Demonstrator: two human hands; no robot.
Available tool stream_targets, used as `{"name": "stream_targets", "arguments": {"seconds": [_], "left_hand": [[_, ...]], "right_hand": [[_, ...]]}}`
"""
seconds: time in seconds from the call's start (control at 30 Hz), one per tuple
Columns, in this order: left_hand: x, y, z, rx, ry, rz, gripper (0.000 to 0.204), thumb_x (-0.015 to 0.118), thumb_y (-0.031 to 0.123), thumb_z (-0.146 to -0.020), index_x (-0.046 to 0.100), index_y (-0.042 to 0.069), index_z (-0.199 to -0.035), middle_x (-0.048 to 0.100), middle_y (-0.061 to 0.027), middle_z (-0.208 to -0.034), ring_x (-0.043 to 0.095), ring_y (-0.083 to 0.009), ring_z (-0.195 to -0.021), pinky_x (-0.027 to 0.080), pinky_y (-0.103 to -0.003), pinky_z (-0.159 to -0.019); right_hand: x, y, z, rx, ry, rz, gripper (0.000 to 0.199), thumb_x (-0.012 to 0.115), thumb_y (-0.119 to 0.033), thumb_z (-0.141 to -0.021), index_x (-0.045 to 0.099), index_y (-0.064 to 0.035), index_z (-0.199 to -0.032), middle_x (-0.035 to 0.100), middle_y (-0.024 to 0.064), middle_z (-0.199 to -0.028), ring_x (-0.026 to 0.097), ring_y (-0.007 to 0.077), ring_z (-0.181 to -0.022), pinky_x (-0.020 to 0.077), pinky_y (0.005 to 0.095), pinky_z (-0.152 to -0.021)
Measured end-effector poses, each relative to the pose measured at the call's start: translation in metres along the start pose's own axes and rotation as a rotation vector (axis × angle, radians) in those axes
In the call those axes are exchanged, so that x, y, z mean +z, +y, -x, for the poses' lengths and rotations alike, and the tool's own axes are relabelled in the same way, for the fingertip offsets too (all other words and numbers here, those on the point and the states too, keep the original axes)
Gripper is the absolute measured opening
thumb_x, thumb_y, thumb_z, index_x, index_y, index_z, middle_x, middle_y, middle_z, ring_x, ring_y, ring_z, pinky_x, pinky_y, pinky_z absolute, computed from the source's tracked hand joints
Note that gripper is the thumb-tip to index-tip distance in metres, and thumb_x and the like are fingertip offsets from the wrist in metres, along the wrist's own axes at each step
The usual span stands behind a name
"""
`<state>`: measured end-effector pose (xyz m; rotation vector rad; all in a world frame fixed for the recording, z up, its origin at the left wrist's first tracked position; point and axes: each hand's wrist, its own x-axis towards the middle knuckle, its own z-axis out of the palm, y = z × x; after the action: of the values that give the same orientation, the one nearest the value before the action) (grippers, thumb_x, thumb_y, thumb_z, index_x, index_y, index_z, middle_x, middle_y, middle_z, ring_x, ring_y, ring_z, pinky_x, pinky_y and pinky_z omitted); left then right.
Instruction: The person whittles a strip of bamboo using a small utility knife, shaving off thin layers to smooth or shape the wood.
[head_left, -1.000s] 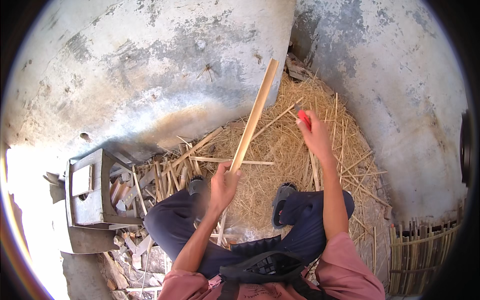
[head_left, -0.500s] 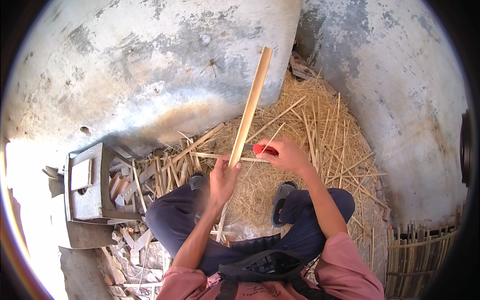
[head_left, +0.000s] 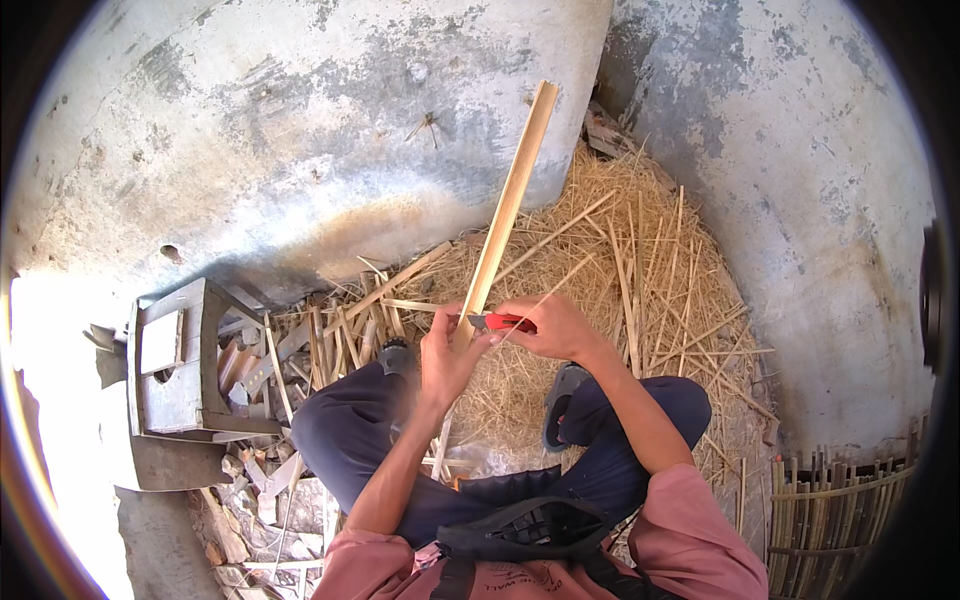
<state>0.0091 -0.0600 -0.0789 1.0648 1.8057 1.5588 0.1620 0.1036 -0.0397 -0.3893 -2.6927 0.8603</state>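
My left hand [head_left: 447, 355] is closed around the lower part of a long split bamboo piece [head_left: 510, 200], which slants up and away to the right. The bamboo is pale and grooved like a channel. A red utility knife [head_left: 510, 322] is gripped in my right hand [head_left: 553, 328], close beside the left. Its grey blade lies against the bamboo just above the left thumb; how deep it sits cannot be made out. A thin bamboo sliver [head_left: 560, 280] sticks up at the right fingers, and whether they pinch it is unclear.
Straw-like shavings [head_left: 600, 210] and loose strips cover the floor ahead. On the left stands a worn wooden stool-like frame [head_left: 205, 360], with scrap wood beside it. Plastered walls [head_left: 330, 130] close off the far side. A bundled stick rack [head_left: 840, 510] stands at lower right.
My right hand has moved left with the knife, bringing the blade from beside the bamboo onto it. The bamboo's far end has shifted slightly up and right.
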Motion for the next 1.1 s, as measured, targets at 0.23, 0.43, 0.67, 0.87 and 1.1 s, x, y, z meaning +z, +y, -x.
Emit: {"name": "stream_targets", "arguments": {"seconds": [0.23, 0.43, 0.67, 0.87, 1.1], "left_hand": [[0.001, -0.012, -0.002, 0.080, 0.033, -0.002, 0.070, 0.097, 0.017, -0.080, 0.056, 0.000, -0.135, 0.078, -0.0143, -0.107, 0.075, -0.0175, -0.096, 0.060, -0.034, -0.085], [0.000, -0.006, -0.002, 0.031, -0.011, 0.005, 0.072, 0.097, 0.010, -0.080, 0.053, 0.000, -0.136, 0.075, -0.0113, -0.116, 0.072, -0.0141, -0.105, 0.061, -0.031, -0.089], [0.002, -0.009, -0.003, -0.033, -0.116, 0.275, 0.069, 0.089, 0.000, -0.087, 0.049, -0.001, -0.144, 0.073, -0.0090, -0.119, 0.071, -0.0140, -0.109, 0.060, -0.030, -0.092], [0.000, -0.008, -0.003, -0.038, -0.162, 0.455, 0.076, 0.087, -0.001, -0.088, 0.045, -0.001, -0.151, 0.073, -0.0084, -0.120, 0.071, -0.0139, -0.109, 0.060, -0.030, -0.094], [0.000, -0.014, -0.004, -0.055, -0.179, 0.524, 0.073, 0.085, 0.000, -0.091, 0.047, -0.002, -0.153, 0.074, -0.0076, -0.120, 0.070, -0.0120, -0.110, 0.058, -0.029, -0.097]], "right_hand": [[0.003, -0.001, 0.000, -0.045, 0.059, 0.000, 0.030, 0.078, -0.035, -0.092, 0.080, -0.0155, -0.115, 0.078, 0.0095, -0.088, 0.075, 0.0277, -0.075, 0.0589, 0.0391, -0.068], [-0.005, -0.011, 0.000, -0.030, 0.013, -0.011, 0.034, 0.082, -0.030, -0.088, 0.080, -0.0124, -0.117, 0.079, 0.0121, -0.094, 0.076, 0.0299, -0.077, 0.0597, 0.0393, -0.069], [0.009, 0.004, 0.001, -0.087, 0.061, -0.077, 0.033, 0.082, -0.030, -0.087, 0.080, -0.0134, -0.115, 0.077, 0.0114, -0.088, 0.073, 0.0309, -0.076, 0.0569, 0.0419, -0.068], [0.007, 0.002, 0.001, -0.081, 0.029, -0.103, 0.034, 0.082, -0.031, -0.087, 0.081, -0.0133, -0.116, 0.076, 0.0131, -0.087, 0.073, 0.0316, -0.076, 0.0563, 0.0421, -0.068], [0.005, -0.013, 0.002, -0.049, 0.047, -0.090, 0.031, 0.081, -0.029, -0.089, 0.081, -0.0127, -0.116, 0.077, 0.0131, -0.089, 0.074, 0.0310, -0.075, 0.0569, 0.0415, -0.067]]}}
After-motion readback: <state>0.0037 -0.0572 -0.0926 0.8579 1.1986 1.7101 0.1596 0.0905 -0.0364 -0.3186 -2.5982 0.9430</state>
